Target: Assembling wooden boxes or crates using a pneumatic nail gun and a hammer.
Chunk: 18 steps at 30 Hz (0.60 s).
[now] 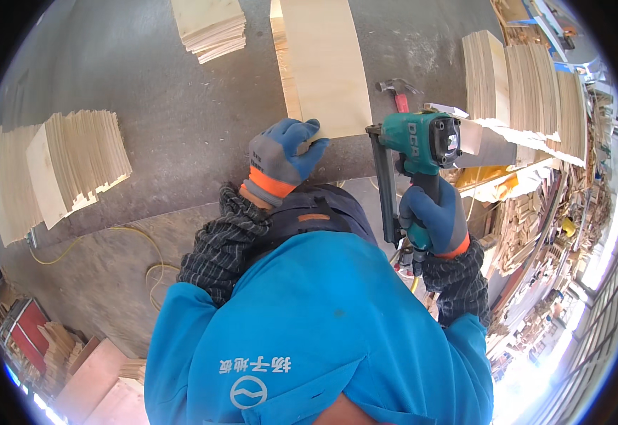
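1. At the table [181,134], a pale panel [326,67] lies before you at 12 o'clock, a strip [285,71] of wood showing along its 9 o'clock side.
2. Your left hand [284,157], fingers curled and thumb parted, is at the panel's 7 o'clock corner; whether it pinches the edge, one cannot tell.
3. Your right hand [434,216] grips a nailer [409,138], its nose just beside the 5 o'clock corner, contact unclear.
4. Panel and strip appear laid together; no fasteners can be made out, so nailing is probably left to do.
5. Left stacks [86,156] at 10 o'clock and right stacks [535,81] at 2 appear unworked; a hammer [401,103] lies at 1.
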Tool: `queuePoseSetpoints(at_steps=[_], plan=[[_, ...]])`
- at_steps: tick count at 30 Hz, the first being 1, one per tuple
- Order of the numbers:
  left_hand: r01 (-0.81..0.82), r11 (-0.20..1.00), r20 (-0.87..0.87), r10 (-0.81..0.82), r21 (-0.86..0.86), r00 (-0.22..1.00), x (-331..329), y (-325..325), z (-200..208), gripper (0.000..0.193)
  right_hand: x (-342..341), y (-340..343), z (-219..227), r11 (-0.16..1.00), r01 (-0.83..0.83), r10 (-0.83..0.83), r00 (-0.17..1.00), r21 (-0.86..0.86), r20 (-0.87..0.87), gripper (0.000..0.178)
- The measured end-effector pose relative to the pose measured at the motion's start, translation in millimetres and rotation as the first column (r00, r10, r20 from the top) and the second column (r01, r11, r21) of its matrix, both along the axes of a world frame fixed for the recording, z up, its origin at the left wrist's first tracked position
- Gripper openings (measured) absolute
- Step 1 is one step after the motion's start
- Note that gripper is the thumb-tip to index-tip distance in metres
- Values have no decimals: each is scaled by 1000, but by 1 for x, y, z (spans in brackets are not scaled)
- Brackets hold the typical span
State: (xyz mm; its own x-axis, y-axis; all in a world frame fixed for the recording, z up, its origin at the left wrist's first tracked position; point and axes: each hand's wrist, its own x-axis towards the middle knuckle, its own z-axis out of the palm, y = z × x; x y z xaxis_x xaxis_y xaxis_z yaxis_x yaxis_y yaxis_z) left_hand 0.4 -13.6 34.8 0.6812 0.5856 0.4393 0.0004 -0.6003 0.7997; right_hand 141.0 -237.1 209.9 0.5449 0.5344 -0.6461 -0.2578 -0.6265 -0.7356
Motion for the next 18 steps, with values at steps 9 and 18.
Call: queuePoseSetpoints(at_steps=[9, 18], plan=[[17, 1000, -24, -17, 2, 1000, 0, 1, 0, 26, -6, 6, 8, 999, 24, -24, 999, 29, -24, 27], [22, 1000, -56, -23, -17, 998, 0, 0, -2, 27, -5, 12, 12, 1000, 23, -23, 1000, -7, 3, 34]])
